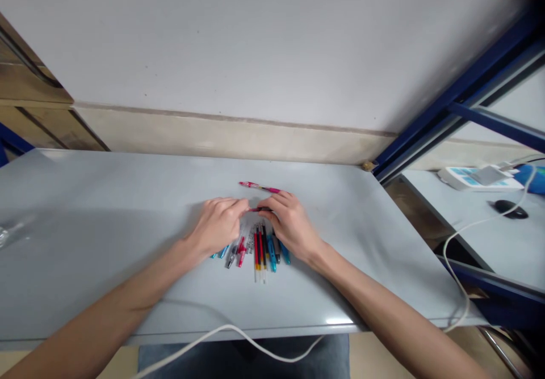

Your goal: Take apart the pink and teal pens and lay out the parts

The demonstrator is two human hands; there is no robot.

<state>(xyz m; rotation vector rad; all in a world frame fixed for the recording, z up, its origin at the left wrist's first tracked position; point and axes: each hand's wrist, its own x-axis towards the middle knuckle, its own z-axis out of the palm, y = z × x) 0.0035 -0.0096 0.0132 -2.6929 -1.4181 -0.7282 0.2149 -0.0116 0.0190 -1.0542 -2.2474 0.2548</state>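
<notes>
My left hand (pixel 221 224) and my right hand (pixel 289 223) meet over the grey table, fingers closed on a thin pen piece (pixel 254 209) that is pink at the left and dark at the right. Just beyond my right hand lies a pink pen (pixel 258 186), its right end close to the fingers. Nearer to me, between the hands, are red and black refills (pixel 259 248), red pen parts (pixel 241 252), clear and grey parts (pixel 231 256) and blue pen parts (pixel 271 253), in a row. The hands partly cover this row.
The grey table (pixel 106 197) ends at a wall behind. A white cable (pixel 251 340) runs along the front edge. Clear plastic (pixel 5 235) lies far left. Right, beyond a gap, another table holds a black mouse (pixel 511 209) and a white device (pixel 462 179).
</notes>
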